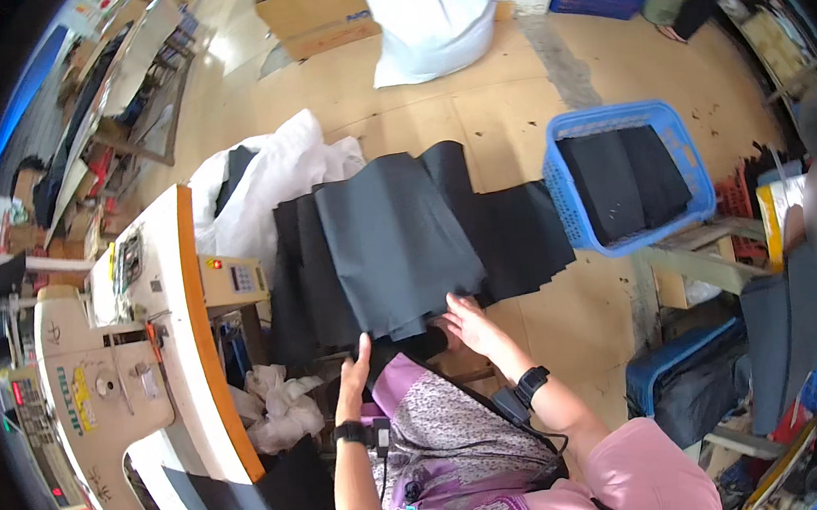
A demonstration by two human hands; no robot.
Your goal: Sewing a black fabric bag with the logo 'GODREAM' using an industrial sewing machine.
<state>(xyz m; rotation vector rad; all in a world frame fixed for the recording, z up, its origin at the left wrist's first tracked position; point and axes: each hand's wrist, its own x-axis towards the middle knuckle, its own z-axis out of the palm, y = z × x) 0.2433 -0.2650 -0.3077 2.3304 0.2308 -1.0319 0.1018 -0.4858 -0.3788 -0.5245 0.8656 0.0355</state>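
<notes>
Dark grey fabric panels (398, 241) lie in a loose stack in front of me, their near edges toward my lap. Black panels (524, 240) fan out beneath them on the right, and more black panels (303, 274) on the left. At the near left corner my left hand (354, 365) grips the stack's edge, thumb up and the other fingers mostly hidden. My right hand (468, 325) holds the near right edge, with some fingers under the cloth. What supports the stack is covered by it.
A sewing machine (99, 379) on an orange-edged table (219, 369) stands at my left. To the right, a blue basket (570, 212) holds folded dark panels. A white sack (433, 29) and a cardboard box (320, 20) sit far ahead. White plastic bags (276, 184) lie behind the stack.
</notes>
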